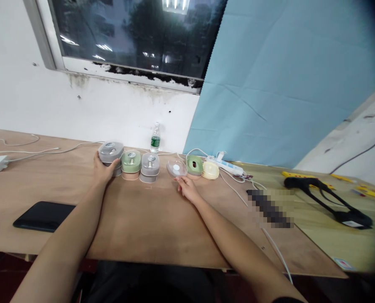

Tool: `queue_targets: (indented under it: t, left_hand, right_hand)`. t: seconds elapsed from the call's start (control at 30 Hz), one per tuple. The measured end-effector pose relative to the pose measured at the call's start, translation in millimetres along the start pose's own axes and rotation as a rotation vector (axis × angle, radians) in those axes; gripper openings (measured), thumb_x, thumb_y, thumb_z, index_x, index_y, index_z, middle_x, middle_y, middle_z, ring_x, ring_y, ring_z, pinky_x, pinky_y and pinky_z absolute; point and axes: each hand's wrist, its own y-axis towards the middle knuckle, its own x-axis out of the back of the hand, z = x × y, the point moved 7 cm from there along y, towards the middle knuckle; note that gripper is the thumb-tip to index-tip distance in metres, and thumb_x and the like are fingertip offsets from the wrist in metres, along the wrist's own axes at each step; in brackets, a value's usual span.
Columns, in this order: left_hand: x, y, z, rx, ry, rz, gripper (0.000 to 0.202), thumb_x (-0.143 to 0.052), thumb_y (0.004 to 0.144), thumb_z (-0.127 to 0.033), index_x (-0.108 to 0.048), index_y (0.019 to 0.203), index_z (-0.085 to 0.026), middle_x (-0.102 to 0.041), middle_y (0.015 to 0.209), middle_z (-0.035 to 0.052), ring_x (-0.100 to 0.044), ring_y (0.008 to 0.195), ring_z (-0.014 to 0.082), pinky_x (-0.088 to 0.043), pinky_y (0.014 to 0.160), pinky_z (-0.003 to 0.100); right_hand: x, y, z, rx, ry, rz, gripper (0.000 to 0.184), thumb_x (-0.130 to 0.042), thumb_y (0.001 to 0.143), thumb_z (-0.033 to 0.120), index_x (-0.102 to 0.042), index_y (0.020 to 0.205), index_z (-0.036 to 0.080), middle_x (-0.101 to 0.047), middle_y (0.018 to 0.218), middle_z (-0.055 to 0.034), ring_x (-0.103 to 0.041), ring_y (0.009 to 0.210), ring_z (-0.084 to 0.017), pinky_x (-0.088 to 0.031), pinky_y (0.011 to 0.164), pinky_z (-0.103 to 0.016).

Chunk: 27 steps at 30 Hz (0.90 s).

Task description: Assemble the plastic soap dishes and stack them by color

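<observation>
My left hand (107, 168) is wrapped round the grey container with a clear lid (111, 152) at the left end of a row, thumb in front and fingers on its left side. Beside it stand a green container with a clear lid (131, 164) and a second grey one (150, 167). My right hand (188, 189) pinches the near edge of a clear plastic lid (176, 168) with a round white label. Right of that lid are an open-topped green container (194, 166) and a cream-coloured piece (210, 170).
A water bottle (155, 139) stands against the wall. Behind the cream piece lies a white power strip (227, 165) with cables. A black phone-like slab (44, 216) rests at left. At right are a blurred-out dark object (269, 208) and a black strap frame (328, 202).
</observation>
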Motion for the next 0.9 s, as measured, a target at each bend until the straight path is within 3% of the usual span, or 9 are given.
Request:
queue_targets:
  t: [0.1,0.23,0.43,0.57,0.7,0.83,0.9]
  left_hand:
    - [8.0,0,3,0.085,0.021,-0.108,0.095,-0.074,0.065,-0.05,-0.025,0.141,-0.019,-0.038,0.142,0.0147,-0.039,0.131,0.0302,-0.033,0.108,0.045]
    - [8.3,1,0,0.09,0.039,-0.104,0.096,-0.075,0.064,-0.048,-0.025,0.141,-0.019,-0.039,0.142,0.0149,-0.04,0.13,0.0295,-0.034,0.108,0.044]
    - [11.1,-3,-5,0.032,0.079,-0.144,0.096,-0.072,0.069,-0.05,-0.021,0.142,-0.012,-0.034,0.143,0.0188,-0.034,0.132,0.0308,-0.03,0.11,0.044]
    - [24.2,-14,-31,-0.1,0.143,-0.237,0.082,-0.062,0.081,-0.045,-0.02,0.141,-0.006,-0.032,0.142,0.022,-0.029,0.133,0.0325,-0.024,0.111,0.048]
    - [30.9,-30,-70,-0.246,0.202,-0.304,0.075,-0.059,0.084,-0.042,-0.02,0.141,-0.011,-0.03,0.143,0.0188,-0.024,0.135,0.0326,-0.017,0.112,0.05]
    - [9.9,-44,-98,-0.349,0.167,-0.168,0.069,-0.058,0.084,-0.04,-0.026,0.139,-0.014,-0.034,0.142,0.0177,-0.029,0.134,0.0328,-0.02,0.11,0.051]
    - [-5.1,-55,-112,-0.418,0.118,-0.083,0.062,-0.06,0.081,-0.04,-0.036,0.133,-0.015,-0.044,0.133,0.0168,-0.037,0.129,0.0325,-0.026,0.108,0.05]
  right_hand:
    - [0,0,-2,0.001,-0.013,-0.003,0.049,-0.045,0.082,0.061,-0.062,0.098,0.018,-0.05,0.049,0.0053,-0.038,0.033,-0.009,-0.025,0.033,-0.02]
    - [2,0,-1,0.022,-0.043,-0.032,0.047,-0.044,0.082,0.06,-0.062,0.096,0.019,-0.051,0.05,0.0039,-0.04,0.035,-0.011,-0.027,0.036,-0.022]
    - [26,0,13,0.213,-0.193,-0.236,0.038,-0.047,0.084,0.052,-0.064,0.094,0.019,-0.054,0.054,0.0017,-0.05,0.052,-0.016,-0.04,0.056,-0.026]
    - [41,3,13,0.246,-0.277,-0.311,0.041,-0.047,0.084,0.047,-0.063,0.107,0.017,-0.053,0.054,0.0025,-0.049,0.055,-0.016,-0.04,0.061,-0.028]
    - [48,6,8,0.246,-0.298,-0.337,0.043,-0.047,0.084,0.044,-0.059,0.117,0.017,-0.051,0.056,0.0035,-0.048,0.056,-0.016,-0.041,0.062,-0.028]
    - [51,8,6,0.257,-0.29,-0.356,0.045,-0.047,0.084,0.041,-0.057,0.12,0.017,-0.048,0.057,0.0039,-0.047,0.055,-0.016,-0.039,0.06,-0.027]
    - [56,8,7,0.265,-0.299,-0.376,0.046,-0.048,0.083,0.042,-0.057,0.121,0.017,-0.049,0.057,0.0031,-0.047,0.056,-0.017,-0.039,0.06,-0.028]
